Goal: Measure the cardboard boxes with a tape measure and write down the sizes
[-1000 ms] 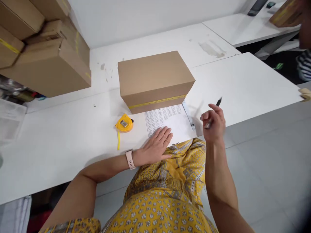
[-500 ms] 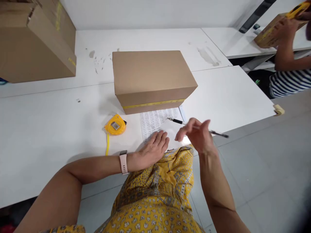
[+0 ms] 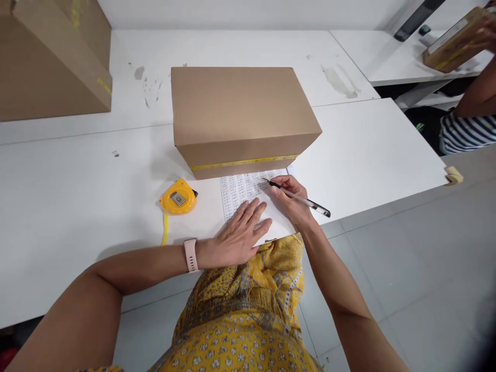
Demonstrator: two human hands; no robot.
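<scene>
My left hand [image 3: 242, 232] lies flat with its fingers spread on a sheet of paper [image 3: 236, 192] covered in rows of small writing. In my right hand [image 3: 291, 199] a pen [image 3: 300, 198] with a black grip is pinched, its tip at the written part of the sheet; whether it touches I cannot tell. A closed cardboard box [image 3: 244, 111] with a yellow tape strip rests just behind the hands and hides the sheet's far edge. Left of my left hand sits a yellow tape measure [image 3: 178, 197], its blade drawn out toward the table's front edge.
A large cardboard box [image 3: 58, 67] fills the table's back left. The white table [image 3: 372, 150] ends at the right in a corner with a beige pad [image 3: 453, 175]. Farther right, another person in a striped top [image 3: 468, 132] handles a small cardboard box [image 3: 453, 41].
My right hand has come down to the paper, and the pen has gone from lying loosely across the fingers to a writing grip. My left hand has stayed on the sheet, fingers more spread.
</scene>
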